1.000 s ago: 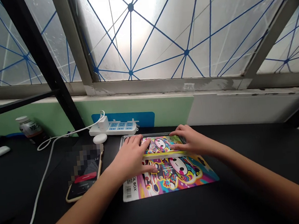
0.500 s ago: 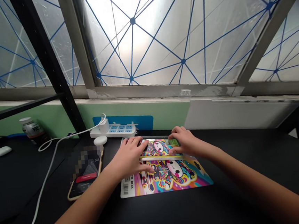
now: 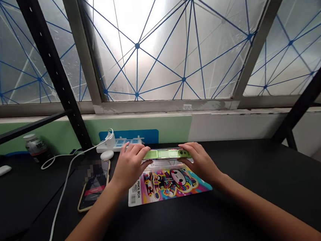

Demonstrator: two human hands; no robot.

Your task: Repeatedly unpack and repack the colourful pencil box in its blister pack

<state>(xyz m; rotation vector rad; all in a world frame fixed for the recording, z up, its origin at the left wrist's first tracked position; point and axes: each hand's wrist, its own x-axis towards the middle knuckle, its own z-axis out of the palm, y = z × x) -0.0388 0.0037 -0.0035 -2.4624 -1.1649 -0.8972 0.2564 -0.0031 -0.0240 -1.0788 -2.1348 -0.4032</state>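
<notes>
Between my two hands a pencil box (image 3: 166, 154) is gripped at its ends, with a long narrow green side facing me. My left hand (image 3: 132, 162) has its fingers over the left end and its thumb below. At the right end, my right hand (image 3: 199, 160) pinches it the same way, near some dark round spots. Below and in front lies a colourful printed sheet (image 3: 168, 185) with a cartoon figure, a barcode and the words PENCIL BOX. Whether the sheet is joined to the box, I cannot tell.
Left of my hands lie a phone (image 3: 94, 186) and a round white object (image 3: 107, 155). A power strip (image 3: 120, 143) with a white cable (image 3: 66, 181) is at the wall. Further left are a bottle (image 3: 37, 148) and a white case (image 3: 2, 170). Black frame posts (image 3: 57, 77) stand on both sides.
Both hands have closed on the pencil box ends, and it has turned from its printed face to its green side. The camera view has shifted slightly.
</notes>
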